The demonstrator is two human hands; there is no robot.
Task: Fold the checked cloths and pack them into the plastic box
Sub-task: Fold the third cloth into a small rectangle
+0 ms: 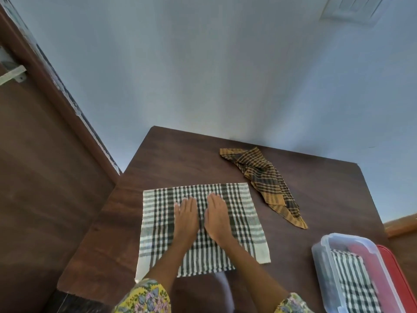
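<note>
A black-and-white checked cloth lies spread flat on the dark wooden table. My left hand and my right hand rest palm-down side by side on its middle, fingers straight and pointing away from me. A crumpled orange-and-black checked cloth lies apart at the back right. At the front right stands a clear plastic box with a folded black-and-white checked cloth and something red inside it.
A red lid lies right of the box, partly under it. A pale wall runs behind the table, and a brown wooden door stands at the left. The table's left edge is close to the cloth.
</note>
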